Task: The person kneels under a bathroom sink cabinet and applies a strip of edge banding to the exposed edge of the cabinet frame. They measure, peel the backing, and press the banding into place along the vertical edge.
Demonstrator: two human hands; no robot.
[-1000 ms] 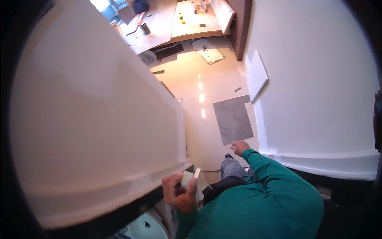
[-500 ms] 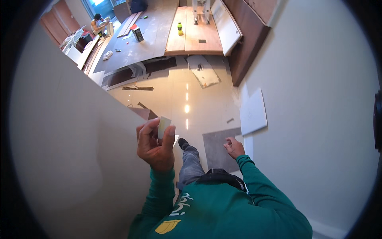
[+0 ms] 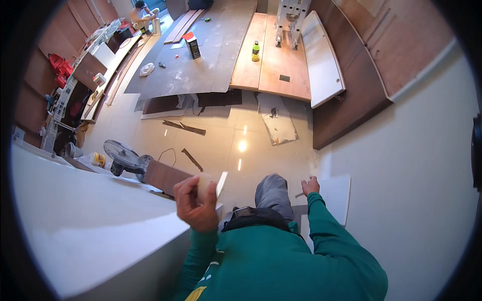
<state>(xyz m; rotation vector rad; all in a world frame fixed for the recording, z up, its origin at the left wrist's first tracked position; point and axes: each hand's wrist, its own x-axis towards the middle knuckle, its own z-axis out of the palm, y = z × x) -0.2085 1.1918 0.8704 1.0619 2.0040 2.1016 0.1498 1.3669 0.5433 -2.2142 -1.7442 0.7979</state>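
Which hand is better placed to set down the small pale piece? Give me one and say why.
Likely the left hand: it already holds the small pale piece, while the right hand is well apart from it and looks empty.

A broad work surface [image 3: 216, 75] spreads out before us, with grey sheeting [image 3: 165, 83] left and tan wooden boards [image 3: 273, 75] right. I can see an upright black container with a red top [image 3: 192, 46] on the sheeting and a crumpled clear plastic bag [image 3: 147, 69] near its left edge. A yellow-green bottle [image 3: 255, 51] stands on the boards; a small dark rectangular piece [image 3: 284, 78] lies toward their front edge.
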